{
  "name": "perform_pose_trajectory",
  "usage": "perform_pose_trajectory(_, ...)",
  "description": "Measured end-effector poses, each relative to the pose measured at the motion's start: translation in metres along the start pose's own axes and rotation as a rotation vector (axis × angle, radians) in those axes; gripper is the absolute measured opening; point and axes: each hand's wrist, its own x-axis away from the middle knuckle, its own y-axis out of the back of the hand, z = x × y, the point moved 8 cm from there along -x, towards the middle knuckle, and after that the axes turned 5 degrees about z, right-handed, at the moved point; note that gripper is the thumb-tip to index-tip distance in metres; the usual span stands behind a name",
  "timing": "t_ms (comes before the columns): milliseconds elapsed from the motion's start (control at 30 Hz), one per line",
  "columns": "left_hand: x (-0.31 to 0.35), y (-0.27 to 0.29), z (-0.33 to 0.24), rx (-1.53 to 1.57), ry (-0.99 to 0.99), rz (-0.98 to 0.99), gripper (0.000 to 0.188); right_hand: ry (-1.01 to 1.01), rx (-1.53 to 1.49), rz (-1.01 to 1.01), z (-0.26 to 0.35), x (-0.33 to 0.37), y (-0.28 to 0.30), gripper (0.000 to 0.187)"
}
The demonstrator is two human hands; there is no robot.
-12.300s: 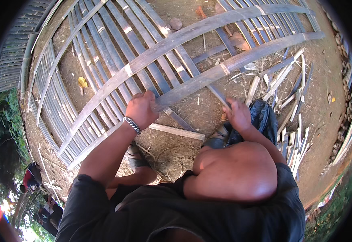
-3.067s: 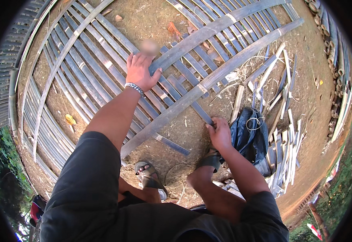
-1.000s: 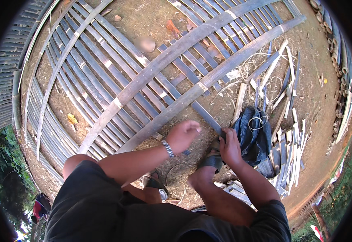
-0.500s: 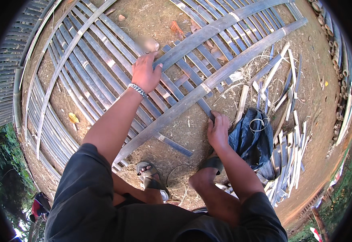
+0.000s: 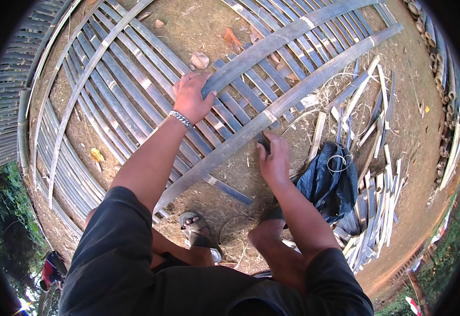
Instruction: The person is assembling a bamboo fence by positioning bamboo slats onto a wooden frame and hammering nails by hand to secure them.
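My left hand (image 5: 193, 97), with a chain bracelet at its wrist, is closed on the end of the upper split-bamboo rail (image 5: 240, 60), thumb along its side and fingers over the top. My right hand (image 5: 275, 158) pinches the near end of a dark bamboo slat (image 5: 263, 140). Only a short tip of that slat shows on the near side of the lower bamboo rail (image 5: 230, 139). Several slats (image 5: 248, 95) lie crosswise to the two rails, spaced apart. One loose-looking slat end (image 5: 227, 189) juts out toward my feet.
A dark blue plastic bag (image 5: 325, 181) lies right of my right hand, beside a pile of split bamboo strips (image 5: 375, 210). A finished-looking slat panel (image 5: 119, 89) spreads out at left. Bamboo poles (image 5: 441, 79) are stacked at far right. My sandalled foot (image 5: 196, 226) stands near the lower rail.
My right hand has moved up and left with the slat, and less of the slat sticks out past the lower rail. My left hand has shifted only slightly.
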Motion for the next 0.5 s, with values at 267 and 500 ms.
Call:
perform_pose_trajectory(267,-0.006,0.007,0.017,0.100,-0.028,-0.065,0.042,-0.052,0.210,0.108,-0.013,0.026,0.009,0.045)
perform_pose_trajectory(500,-0.016,0.010,0.038,-0.177,0.370,-0.439,0.049,-0.082,0.171,0.089,-0.005,-0.002,-0.011,0.038)
